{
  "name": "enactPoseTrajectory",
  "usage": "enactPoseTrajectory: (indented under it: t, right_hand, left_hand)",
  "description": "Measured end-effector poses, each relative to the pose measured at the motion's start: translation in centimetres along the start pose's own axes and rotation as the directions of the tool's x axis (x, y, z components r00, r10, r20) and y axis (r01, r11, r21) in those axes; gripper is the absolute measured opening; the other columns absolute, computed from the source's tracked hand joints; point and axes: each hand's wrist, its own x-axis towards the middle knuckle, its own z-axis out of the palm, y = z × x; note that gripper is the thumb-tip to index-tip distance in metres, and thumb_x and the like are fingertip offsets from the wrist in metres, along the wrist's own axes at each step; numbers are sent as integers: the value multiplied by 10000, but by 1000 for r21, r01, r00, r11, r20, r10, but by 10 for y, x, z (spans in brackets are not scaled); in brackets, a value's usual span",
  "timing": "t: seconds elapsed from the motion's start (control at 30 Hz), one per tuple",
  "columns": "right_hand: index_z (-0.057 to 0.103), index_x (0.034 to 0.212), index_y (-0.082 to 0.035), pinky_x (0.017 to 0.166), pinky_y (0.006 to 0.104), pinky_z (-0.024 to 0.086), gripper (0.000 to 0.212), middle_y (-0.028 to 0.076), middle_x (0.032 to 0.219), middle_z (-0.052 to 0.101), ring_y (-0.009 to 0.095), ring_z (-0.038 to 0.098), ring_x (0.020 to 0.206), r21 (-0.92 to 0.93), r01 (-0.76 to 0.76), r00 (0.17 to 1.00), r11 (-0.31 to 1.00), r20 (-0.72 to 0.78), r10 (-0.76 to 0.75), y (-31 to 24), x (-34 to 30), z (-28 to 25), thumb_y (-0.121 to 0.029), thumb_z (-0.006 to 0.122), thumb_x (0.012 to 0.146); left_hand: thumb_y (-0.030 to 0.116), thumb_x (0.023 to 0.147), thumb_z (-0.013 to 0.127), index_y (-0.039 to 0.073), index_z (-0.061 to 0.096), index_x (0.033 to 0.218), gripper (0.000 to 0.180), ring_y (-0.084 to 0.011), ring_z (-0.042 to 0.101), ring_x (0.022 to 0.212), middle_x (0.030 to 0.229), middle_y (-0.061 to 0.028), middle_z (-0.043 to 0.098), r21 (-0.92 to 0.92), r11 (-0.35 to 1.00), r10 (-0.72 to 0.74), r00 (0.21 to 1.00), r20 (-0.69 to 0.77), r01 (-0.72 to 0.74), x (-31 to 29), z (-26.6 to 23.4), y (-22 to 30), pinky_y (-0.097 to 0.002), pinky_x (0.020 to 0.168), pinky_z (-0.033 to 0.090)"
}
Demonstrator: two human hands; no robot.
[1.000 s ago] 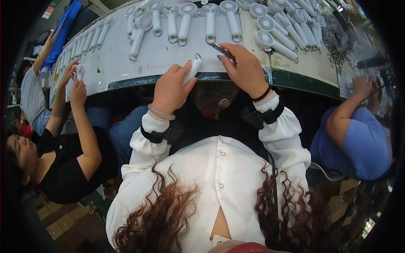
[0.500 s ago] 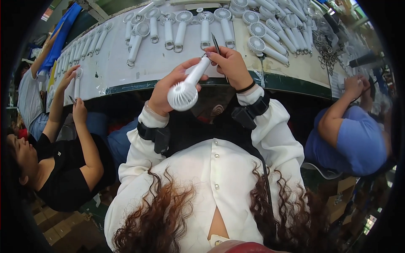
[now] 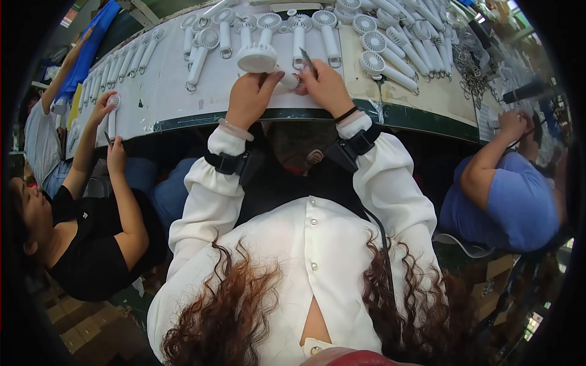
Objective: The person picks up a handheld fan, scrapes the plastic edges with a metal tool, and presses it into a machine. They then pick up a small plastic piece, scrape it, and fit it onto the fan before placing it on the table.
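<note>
A white handheld fan [image 3: 257, 59] is in the grip of my left hand [image 3: 246, 102], just over the near edge of the table. Its round head points away to the left, and part of its handle is hidden behind my fingers. My right hand [image 3: 330, 90] is closed round a slim, pointed metal tool [image 3: 307, 63] whose tip sticks up past the fingers. The right fingertips are at the handle's end, where a metal ring or clip is too small to make out.
White fans with rings [image 3: 298, 39] lie in a row along the table [image 3: 177, 104]. More are heaped [image 3: 390, 46] at the far right, beside a pile of metal clips [image 3: 473, 76]. A person in black [image 3: 104, 238] works at left, another in blue [image 3: 506, 195] at right.
Both hands have moved forward over the table. My left hand has turned the fan so its head now lies farther away, with the handle end toward my right hand.
</note>
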Motion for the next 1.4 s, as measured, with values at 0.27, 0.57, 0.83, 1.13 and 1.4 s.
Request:
enactPoseTrajectory:
  t: [0.27, 0.57, 0.83, 1.13, 1.4]
  right_hand:
    - [582, 1187, -5, 638, 209, 494, 256, 64, 936, 669, 77, 581, 687, 148, 48, 992, 988, -126, -29, 19, -3, -37, -128, 533, 968]
    - [597, 1183, -3, 638, 193, 457, 248, 51, 953, 657, 51, 515, 662, 250, 21, 988, 968, -155, 19, 20, -13, -40, -115, 538, 969]
    - [584, 1224, -4, 630, 200, 471, 281, 50, 935, 659, 54, 530, 673, 212, 29, 991, 977, -137, 0, 25, -13, -39, -113, 539, 968]
    - [547, 1283, -6, 651, 211, 499, 343, 57, 962, 664, 66, 578, 732, 165, 82, 988, 983, -142, -59, 28, -17, -36, -97, 561, 952]
    - [538, 1292, -9, 664, 212, 509, 359, 54, 976, 667, 71, 604, 781, 141, 85, 989, 986, -128, -67, 25, -19, -36, -77, 567, 941]
  left_hand:
    - [415, 913, 604, 21, 658, 916, 398, -343, 644, 687, 744, -141, 671, 317, 938, 148, 989, 7, -142, 37, 12, 3, -411, 591, 485]
    - [424, 922, 594, 5, 648, 903, 423, -309, 630, 644, 708, -129, 655, 275, 945, 186, 982, -17, -174, 19, 17, 5, -393, 584, 475]
    - [432, 922, 589, -9, 650, 874, 447, -299, 622, 634, 698, -133, 649, 260, 952, 168, 986, -11, -160, 14, 16, 14, -383, 579, 466]
    - [522, 860, 647, 33, 626, 864, 489, -237, 587, 534, 600, -56, 587, 326, 930, 188, 982, -18, -172, 12, 16, 8, -346, 507, 448]
    - [583, 804, 684, 38, 583, 786, 554, -234, 572, 511, 575, -43, 559, 308, 938, 166, 986, -3, -157, 12, 18, -4, -340, 490, 440]
